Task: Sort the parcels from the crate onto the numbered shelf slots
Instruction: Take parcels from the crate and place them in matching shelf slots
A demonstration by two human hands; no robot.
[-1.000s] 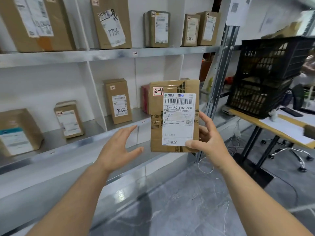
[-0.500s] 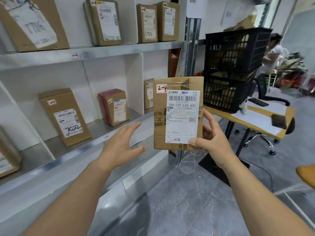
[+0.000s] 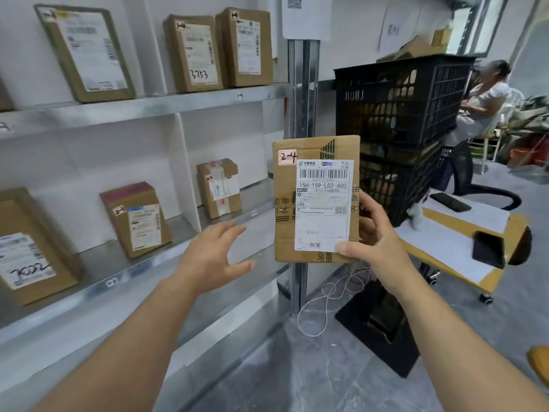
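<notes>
Rightward, brown parcels inside stacked black crates.

7 parcels in view: 3 on upper shelf, 3 on lower shelf, 1 parcel in right hand; plus 2 stacked blk crates.

Left hand reaches forward, fingers spread and relaxed. Right hand, raised, pinches a parcel between thumb and fingers.

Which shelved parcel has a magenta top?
The lower-shelf parcel immediately left of the white divider; its whole top face is magenta, while the others' tops are brown cardboard.
</notes>
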